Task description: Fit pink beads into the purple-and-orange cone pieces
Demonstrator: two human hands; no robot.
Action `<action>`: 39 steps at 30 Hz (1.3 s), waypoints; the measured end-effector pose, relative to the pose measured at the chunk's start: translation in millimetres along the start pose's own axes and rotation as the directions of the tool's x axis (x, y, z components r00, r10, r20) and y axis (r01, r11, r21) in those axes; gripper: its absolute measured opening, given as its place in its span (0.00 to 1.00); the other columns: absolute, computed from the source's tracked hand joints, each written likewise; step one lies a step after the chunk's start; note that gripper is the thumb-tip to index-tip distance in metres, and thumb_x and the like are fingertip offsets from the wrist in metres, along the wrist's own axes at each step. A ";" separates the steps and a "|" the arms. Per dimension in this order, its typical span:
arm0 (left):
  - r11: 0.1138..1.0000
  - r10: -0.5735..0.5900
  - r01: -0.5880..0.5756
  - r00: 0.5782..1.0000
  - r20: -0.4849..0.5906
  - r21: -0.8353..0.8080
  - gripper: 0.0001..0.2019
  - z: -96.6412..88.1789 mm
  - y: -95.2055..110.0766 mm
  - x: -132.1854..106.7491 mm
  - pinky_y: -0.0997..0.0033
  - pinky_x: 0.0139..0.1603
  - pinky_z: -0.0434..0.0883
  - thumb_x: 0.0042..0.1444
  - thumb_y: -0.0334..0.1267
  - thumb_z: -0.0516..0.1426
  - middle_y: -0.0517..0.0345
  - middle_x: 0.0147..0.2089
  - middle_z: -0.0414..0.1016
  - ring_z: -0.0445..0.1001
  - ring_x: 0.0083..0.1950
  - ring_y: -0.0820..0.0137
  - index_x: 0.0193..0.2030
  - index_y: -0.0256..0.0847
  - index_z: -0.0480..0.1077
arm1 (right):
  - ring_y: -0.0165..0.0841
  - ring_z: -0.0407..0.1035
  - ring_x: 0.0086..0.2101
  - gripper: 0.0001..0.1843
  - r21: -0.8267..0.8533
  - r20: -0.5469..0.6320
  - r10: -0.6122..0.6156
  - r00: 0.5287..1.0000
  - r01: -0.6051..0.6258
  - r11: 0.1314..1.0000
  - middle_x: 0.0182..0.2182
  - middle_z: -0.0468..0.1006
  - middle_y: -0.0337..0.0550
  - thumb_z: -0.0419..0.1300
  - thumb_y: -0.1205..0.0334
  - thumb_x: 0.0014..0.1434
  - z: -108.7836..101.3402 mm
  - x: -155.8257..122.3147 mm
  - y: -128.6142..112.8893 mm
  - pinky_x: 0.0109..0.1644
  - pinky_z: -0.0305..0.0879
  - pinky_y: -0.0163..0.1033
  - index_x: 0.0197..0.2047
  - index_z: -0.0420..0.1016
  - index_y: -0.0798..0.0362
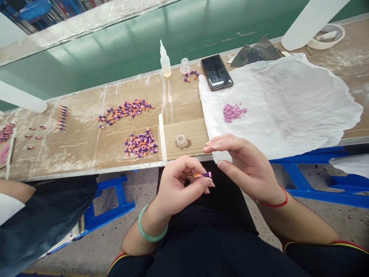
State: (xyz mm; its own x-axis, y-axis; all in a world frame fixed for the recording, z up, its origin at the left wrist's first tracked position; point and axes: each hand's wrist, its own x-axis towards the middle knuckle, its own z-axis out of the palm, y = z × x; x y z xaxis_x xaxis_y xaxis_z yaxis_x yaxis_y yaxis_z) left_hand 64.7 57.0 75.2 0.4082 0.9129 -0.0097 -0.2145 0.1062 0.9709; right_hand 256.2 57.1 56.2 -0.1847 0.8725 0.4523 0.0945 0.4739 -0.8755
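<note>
My left hand [177, 188] pinches a small purple-and-orange clay piece [203, 175] between its fingertips, above my lap. My right hand [245, 165] hangs apart from it, fingers loosely spread, holding nothing; its fingertips are just over the table's front edge, beside the white cloth [276, 104]. A heap of similar purple-and-orange pieces [140, 143] lies on the cardboard-covered table [80, 154], left of my hands, and another [127, 109] lies beyond it. A small pile of pink granules [234, 112] sits on the cloth.
A glue bottle [165, 60], a small glass jar [185, 65] and a black phone [216, 72] stand along the table's far edge. Another small jar [181, 141] sits on cardboard nearby. A co-worker's dark-sleeved arm [43, 215] is at lower left. Blue stools [302, 181] stand below the table.
</note>
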 end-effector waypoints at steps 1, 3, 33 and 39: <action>1.000 0.005 -0.005 1.000 0.010 -0.002 0.11 -0.1 -0.6 -0.2 0.80 0.23 0.71 0.57 0.39 0.68 0.57 0.29 0.80 0.76 0.23 0.76 0.33 0.39 0.71 | 0.44 0.73 0.52 0.16 0.006 0.006 -0.008 1.000 0.008 1.000 0.48 0.81 0.43 0.59 0.66 0.68 0.0 0.2 0.0 0.59 0.70 0.55 0.56 0.74 0.40; 0.999 0.032 -0.032 0.999 0.008 0.022 0.11 -0.7 -1.7 -0.2 0.79 0.23 0.70 0.57 0.39 0.68 0.57 0.28 0.79 0.75 0.22 0.75 0.32 0.38 0.72 | 0.44 0.73 0.51 0.16 0.004 0.007 -0.015 1.000 0.015 1.000 0.47 0.81 0.44 0.59 0.66 0.68 0.2 0.9 0.3 0.59 0.70 0.56 0.55 0.75 0.40; 0.987 -0.125 0.128 0.991 -0.045 0.095 0.11 -29.9 -21.8 -4.0 0.81 0.18 0.65 0.57 0.42 0.68 0.54 0.25 0.80 0.75 0.21 0.73 0.34 0.36 0.76 | 0.43 0.70 0.37 0.05 -0.770 -0.093 0.008 0.996 -0.077 0.633 0.33 0.78 0.44 0.59 0.66 0.63 -81.9 8.2 54.5 0.44 0.65 0.51 0.35 0.74 0.49; 0.968 -0.245 0.244 0.969 0.018 0.054 0.16 -36.1 -38.0 1.2 0.82 0.21 0.63 0.60 0.48 0.66 0.57 0.28 0.79 0.71 0.24 0.78 0.35 0.37 0.72 | 0.43 0.68 0.38 0.05 -0.830 -0.028 0.162 0.986 -0.113 0.546 0.36 0.79 0.46 0.60 0.69 0.60 -83.4 26.9 76.2 0.49 0.65 0.51 0.36 0.75 0.50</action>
State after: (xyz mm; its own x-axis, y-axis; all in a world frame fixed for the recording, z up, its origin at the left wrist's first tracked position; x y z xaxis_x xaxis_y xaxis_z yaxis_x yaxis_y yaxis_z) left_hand 41.3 68.3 29.7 0.4642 0.8518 -0.2428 -0.0606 0.3041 0.9507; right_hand 340.0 126.6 15.8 -0.1395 0.9408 0.3089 0.8846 0.2586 -0.3880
